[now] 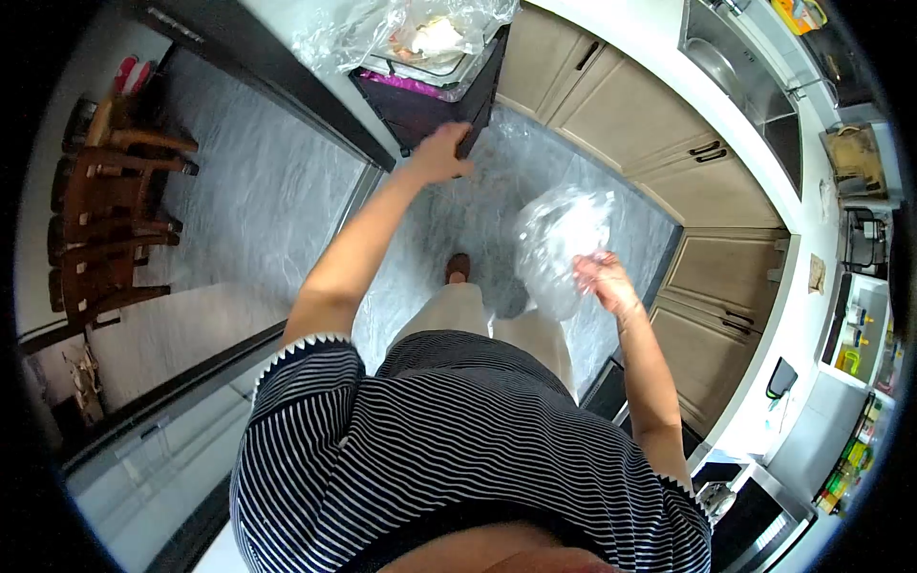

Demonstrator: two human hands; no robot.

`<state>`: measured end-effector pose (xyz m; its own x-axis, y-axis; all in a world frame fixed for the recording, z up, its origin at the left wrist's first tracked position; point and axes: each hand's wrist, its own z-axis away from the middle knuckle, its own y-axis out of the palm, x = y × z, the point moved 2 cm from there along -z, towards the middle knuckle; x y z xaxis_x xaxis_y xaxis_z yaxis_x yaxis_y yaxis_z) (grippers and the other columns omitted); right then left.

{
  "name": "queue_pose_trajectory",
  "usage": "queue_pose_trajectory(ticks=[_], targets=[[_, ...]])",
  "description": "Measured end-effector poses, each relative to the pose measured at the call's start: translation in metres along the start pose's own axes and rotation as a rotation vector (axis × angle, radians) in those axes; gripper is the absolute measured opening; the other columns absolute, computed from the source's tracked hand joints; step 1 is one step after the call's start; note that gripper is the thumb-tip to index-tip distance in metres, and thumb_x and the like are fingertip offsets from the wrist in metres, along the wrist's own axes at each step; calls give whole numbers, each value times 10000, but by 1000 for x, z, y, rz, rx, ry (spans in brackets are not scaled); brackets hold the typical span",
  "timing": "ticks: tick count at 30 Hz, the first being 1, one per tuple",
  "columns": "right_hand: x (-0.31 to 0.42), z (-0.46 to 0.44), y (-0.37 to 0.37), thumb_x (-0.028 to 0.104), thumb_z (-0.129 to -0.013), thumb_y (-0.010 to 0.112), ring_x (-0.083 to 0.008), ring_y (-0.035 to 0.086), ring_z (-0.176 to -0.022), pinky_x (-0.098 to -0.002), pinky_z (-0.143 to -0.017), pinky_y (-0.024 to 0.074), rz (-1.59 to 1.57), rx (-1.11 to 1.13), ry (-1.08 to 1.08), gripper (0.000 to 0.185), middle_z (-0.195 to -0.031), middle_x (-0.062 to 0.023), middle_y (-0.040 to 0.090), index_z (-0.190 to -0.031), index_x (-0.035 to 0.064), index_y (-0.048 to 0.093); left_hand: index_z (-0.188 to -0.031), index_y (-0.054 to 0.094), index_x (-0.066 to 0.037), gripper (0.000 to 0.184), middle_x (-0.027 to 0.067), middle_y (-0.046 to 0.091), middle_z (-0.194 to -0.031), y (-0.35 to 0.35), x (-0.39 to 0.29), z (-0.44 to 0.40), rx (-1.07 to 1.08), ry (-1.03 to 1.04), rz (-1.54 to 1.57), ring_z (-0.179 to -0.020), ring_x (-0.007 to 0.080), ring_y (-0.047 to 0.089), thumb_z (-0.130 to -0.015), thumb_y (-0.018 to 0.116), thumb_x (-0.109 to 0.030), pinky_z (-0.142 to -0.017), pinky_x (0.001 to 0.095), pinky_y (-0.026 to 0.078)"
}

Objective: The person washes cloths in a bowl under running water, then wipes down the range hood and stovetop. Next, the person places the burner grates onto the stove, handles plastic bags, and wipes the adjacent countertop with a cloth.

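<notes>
A crumpled clear plastic bag [562, 234] hangs from my right hand [604, 279], whose fingers are closed on its edge. My left hand [445, 155] stretches forward with its fingers apart and nothing in them. Just beyond it stands a dark trash bin [420, 113]. Clear plastic [368, 33] drapes over the bin's top, and a pale crumpled piece of waste [437, 36] lies there. A strip of purple plastic [406, 84] shows along the near rim.
Beige cabinets [626, 110] run along the right under a white counter [788, 205] with a sink [716, 67]. A dark door frame [277, 81] is on the left, with wooden chairs [115, 215] past it. Grey marbled floor [497, 181] lies in front.
</notes>
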<state>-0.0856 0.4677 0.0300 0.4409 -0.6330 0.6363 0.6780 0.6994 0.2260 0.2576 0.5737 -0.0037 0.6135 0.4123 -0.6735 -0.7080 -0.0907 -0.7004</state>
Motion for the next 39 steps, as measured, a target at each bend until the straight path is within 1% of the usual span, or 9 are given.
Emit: queue_pose_trajectory(ticks=[1,5,11,20,25,26,28,34,39], targets=[[9,-4,-4,69,-792,627,-113,556,-558,-232,-447,439,-70,-64,-10,62,-693,-40,600,-830,32,594,-1319,339,-58,739,209,343,-1339,-7,18,-21,-99,-28,-188,-1166,354,427,-687,670,-250,-954,394,384],[30,-41,-22,95,-796,624,-126,561,-590,-255,-480,453,-244,-156,-34,155,-746,-50,585,-911,13,560,-1351,252,-80,726,183,288,-1367,-16,52,-78,-20,-302,-319,-1143,387,432,-728,603,-205,-942,405,396],[110,-93,-21,107,-816,588,-150,571,-622,-285,-529,478,-398,-77,-31,180,-794,-71,599,-951,-8,554,-1349,263,-81,635,153,322,-1349,-5,-12,-99,105,-346,-420,-1140,349,435,-769,514,-145,-934,422,398],[193,-205,13,88,-820,571,-171,579,-598,-333,-500,506,-330,-33,-108,185,-812,-87,600,-973,-13,543,-1298,319,13,665,219,346,-1321,30,-80,-97,48,-81,-161,-1153,377,410,-712,584,-155,-968,413,362],[215,-239,67,82,-807,561,-194,590,-647,-346,-500,510,-9,-196,-219,148,-814,-87,592,-931,2,546,-1281,352,-5,619,204,371,-1309,-16,-93,-67,-368,13,-99,-1164,375,402,-709,571,-91,-966,415,360],[203,-263,67,87,-803,566,-198,592,-671,-345,-505,511,-16,-94,-174,157,-821,-88,594,-934,1,546,-1286,346,-13,620,200,378,-1305,-24,-97,-67,-422,68,-116,-1166,374,400,-710,567,-78,-966,416,359],[170,-316,69,97,-794,576,-208,597,-718,-342,-514,513,-24,115,-82,176,-837,-91,597,-940,1,548,-1301,355,-59,570,182,382,-1310,-21,-85,-83,-328,127,-154,-1196,353,380,-761,533,-101,-968,419,358],[234,-242,92,125,-804,562,-229,603,-770,-379,-595,517,-57,140,118,319,-963,-116,598,-1095,2,515,-1320,345,-90,505,199,420,-1259,-3,-11,-158,-85,82,-170,-1154,364,416,-852,482,-219,-984,441,323],[224,-235,63,83,-783,561,-232,616,-803,-352,-732,496,590,-144,-424,446,-1039,-148,593,-1213,20,459,-1240,462,-69,433,216,471,-1198,32,42,-211,93,-119,-345,-1141,359,430,-824,508,-180,-985,448,311]])
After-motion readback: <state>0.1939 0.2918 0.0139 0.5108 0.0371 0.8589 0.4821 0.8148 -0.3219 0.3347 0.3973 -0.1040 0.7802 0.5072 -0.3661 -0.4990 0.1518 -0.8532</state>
